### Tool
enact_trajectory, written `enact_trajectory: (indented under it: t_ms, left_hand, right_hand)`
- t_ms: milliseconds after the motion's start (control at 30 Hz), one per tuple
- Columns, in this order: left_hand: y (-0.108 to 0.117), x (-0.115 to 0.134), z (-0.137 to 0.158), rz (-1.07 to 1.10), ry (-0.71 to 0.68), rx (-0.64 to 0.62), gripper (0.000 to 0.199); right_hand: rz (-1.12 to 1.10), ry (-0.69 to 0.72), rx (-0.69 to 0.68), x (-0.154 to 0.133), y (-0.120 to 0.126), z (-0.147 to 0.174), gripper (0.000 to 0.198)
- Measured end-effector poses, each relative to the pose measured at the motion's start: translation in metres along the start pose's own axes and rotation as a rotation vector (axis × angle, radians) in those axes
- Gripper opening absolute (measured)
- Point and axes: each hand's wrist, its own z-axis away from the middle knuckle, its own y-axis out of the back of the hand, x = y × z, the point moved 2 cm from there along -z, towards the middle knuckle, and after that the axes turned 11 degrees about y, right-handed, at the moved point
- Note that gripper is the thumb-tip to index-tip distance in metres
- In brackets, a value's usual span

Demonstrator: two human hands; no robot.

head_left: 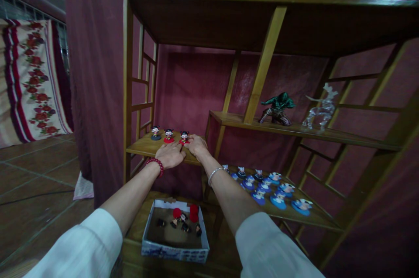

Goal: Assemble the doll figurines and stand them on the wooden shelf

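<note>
Three small figurines with black hair stand in a row on the small wooden shelf [144, 147]. The left figurine [155, 131] has a dark grey base, while the middle figurine [168, 134] has a red one. At the right end is another red-based figurine [184, 135], held by the fingers of my right hand [198, 146] at its right side. My left hand [170, 156] lies palm down in front of the row, fingers stretched toward that figurine's base; whether they touch it I cannot tell.
Below, an open cardboard box [175, 249] holds several loose figurine parts and red pieces. Several blue-based figurines [278, 199] stand on the lower right shelf. A green hooded figure [279, 105] and a clear glass-like animal figure [321, 110] occupy the higher shelf. Wooden posts [266, 64] divide the rack.
</note>
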Motion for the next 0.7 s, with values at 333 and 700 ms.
enact_trajectory:
  t_ms: [333, 700]
  left_hand:
    - [-0.005, -0.002, 0.006, -0.008, -0.035, 0.190, 0.045]
    - [-0.015, -0.004, 0.032, 0.145, -0.027, 0.453, 0.038]
  right_hand:
    - [0.057, -0.015, 0.021, -0.003, 0.006, 0.007, 0.035]
    - [0.011, 0.165, 0.164, -0.022, 0.024, 0.039, 0.026]
